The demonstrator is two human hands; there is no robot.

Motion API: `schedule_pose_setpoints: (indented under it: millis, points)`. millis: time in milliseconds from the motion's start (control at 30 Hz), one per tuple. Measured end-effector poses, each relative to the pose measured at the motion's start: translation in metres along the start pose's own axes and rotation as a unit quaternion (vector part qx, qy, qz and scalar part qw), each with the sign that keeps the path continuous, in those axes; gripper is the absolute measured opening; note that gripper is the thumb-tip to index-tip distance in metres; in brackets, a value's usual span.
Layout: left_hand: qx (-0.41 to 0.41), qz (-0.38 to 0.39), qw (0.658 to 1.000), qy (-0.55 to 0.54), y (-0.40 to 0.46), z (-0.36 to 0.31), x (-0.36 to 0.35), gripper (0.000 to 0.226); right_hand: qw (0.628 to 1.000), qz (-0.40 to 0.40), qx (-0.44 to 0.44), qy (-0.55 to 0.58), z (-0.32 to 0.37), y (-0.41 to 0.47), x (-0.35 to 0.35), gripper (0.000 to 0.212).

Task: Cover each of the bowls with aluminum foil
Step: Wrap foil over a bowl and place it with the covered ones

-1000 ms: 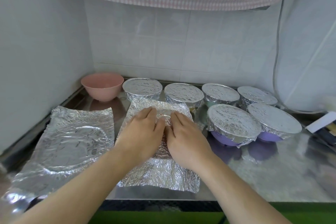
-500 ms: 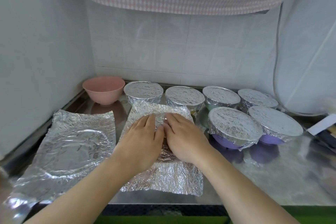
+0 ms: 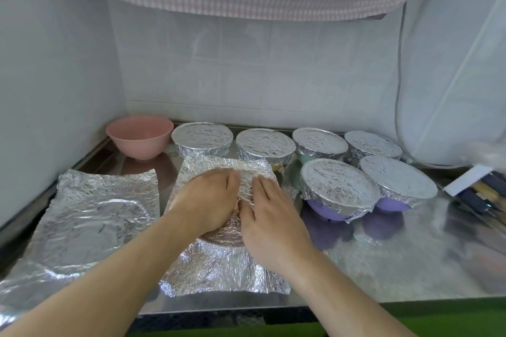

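Pressing flat on the foil sheet [image 3: 219, 268] are the left hand [image 3: 208, 200] and right hand [image 3: 269, 216], fingers straight and together. The pink bowl [image 3: 140, 139] is sitting uncovered behind-left of that sheet.

We have a single wide-angle view from the person's head, looking forward and down onto the counter [image 3: 383, 268] from close above. It faces the tiled back wall [image 3: 260, 68], with a side wall [image 3: 49, 76] at left, and both forearms reach in from the bottom edge.
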State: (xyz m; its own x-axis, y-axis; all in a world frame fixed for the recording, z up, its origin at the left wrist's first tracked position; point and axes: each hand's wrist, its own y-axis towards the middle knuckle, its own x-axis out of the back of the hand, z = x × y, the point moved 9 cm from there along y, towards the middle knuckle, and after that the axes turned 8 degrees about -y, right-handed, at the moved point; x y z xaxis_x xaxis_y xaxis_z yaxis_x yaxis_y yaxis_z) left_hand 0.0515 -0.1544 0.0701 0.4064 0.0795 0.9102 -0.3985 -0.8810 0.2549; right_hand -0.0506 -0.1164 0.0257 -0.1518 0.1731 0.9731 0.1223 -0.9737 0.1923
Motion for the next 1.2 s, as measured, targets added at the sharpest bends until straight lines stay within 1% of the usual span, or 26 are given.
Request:
schedule_pose_setpoints:
  millis: [33,67,100,133,167,200,233,333,400,433,567,667,700,733,767,800,833,933,1000,1033,1133,1200]
  points:
    - [-0.008,-0.019,1.0,-0.015,-0.002,0.002,0.004,0.036,1.0,0.002,0.004,-0.01,0.001,0.001,-0.003,0.093]
    - [-0.029,-0.038,0.999,-0.001,-0.007,-0.001,0.01,0.031,1.0,0.003,0.0,-0.01,0.0,0.002,-0.004,0.096]
    - [-0.027,-0.067,0.997,-0.015,-0.012,0.002,0.017,0.024,1.0,0.004,-0.009,-0.001,-0.001,0.002,-0.003,0.097]
    - [-0.025,-0.088,0.995,-0.045,-0.019,0.006,0.022,0.02,1.0,0.008,-0.013,0.005,-0.001,0.001,-0.001,0.095]
    - [-0.011,-0.095,0.994,-0.062,-0.025,0.011,0.021,0.021,1.0,0.011,-0.016,0.013,0.0,-0.001,0.004,0.088]
    - [-0.001,-0.062,0.997,-0.055,-0.033,0.013,0.013,0.016,0.999,0.019,-0.018,0.026,0.001,-0.003,0.007,0.08]
    - [-0.007,-0.043,0.999,-0.026,-0.039,0.015,0.005,0.011,0.999,0.028,-0.02,0.035,0.003,-0.004,0.009,0.072]
    - [-0.028,-0.04,0.997,0.062,-0.045,0.014,-0.006,0.032,0.999,0.023,-0.038,0.021,0.003,0.0,0.022,0.055]
    - [-0.059,-0.071,0.99,0.109,-0.045,0.008,-0.005,0.034,0.998,0.033,-0.041,0.036,0.005,0.01,0.028,0.053]
    - [-0.07,-0.089,0.987,0.111,-0.045,0.007,-0.004,0.035,0.997,0.045,-0.03,0.053,0.008,0.017,0.03,0.055]
    - [-0.034,-0.062,0.997,0.039,-0.044,0.015,-0.006,0.036,0.995,0.068,0.045,0.062,0.021,0.039,0.023,0.055]
    - [-0.02,-0.049,0.999,-0.01,-0.051,0.02,-0.01,0.034,0.996,0.048,0.049,0.048,0.018,0.042,0.014,0.054]
    - [-0.02,-0.053,0.998,0.001,-0.056,0.017,-0.013,0.041,0.997,0.042,0.049,0.043,0.018,0.042,0.014,0.053]
    - [-0.009,-0.059,0.998,0.024,-0.063,0.012,-0.016,0.053,0.997,0.041,0.047,0.042,0.017,0.042,0.013,0.053]
    - [0.033,-0.074,0.997,0.012,-0.071,0.013,-0.017,0.065,0.997,0.045,0.044,0.044,0.017,0.041,0.014,0.054]
    - [0.079,-0.083,0.993,-0.026,-0.078,0.015,-0.017,0.073,0.997,0.051,0.041,0.049,0.018,0.041,0.013,0.054]
    - [0.094,-0.086,0.991,-0.038,-0.083,0.011,-0.017,0.08,0.996,0.056,0.038,0.053,0.018,0.041,0.014,0.054]
    - [0.068,-0.027,0.996,0.046,-0.086,0.002,-0.029,0.109,0.994,0.06,0.028,0.086,0.016,0.039,0.02,0.054]
    - [0.073,-0.05,0.996,0.031,-0.084,0.009,-0.024,0.111,0.991,0.043,0.005,0.126,0.007,0.031,0.025,0.055]
    - [0.07,-0.057,0.996,0.014,-0.083,0.012,-0.021,0.111,0.991,0.032,-0.001,0.128,0.003,0.025,0.026,0.057]
    - [0.055,-0.059,0.996,-0.029,-0.082,0.011,-0.016,0.109,0.997,0.028,0.01,0.068,0.001,0.0,0.018,0.065]
    - [0.055,-0.063,0.996,-0.03,-0.082,0.011,-0.015,0.101,0.997,0.032,-0.009,0.066,-0.002,-0.009,0.013,0.067]
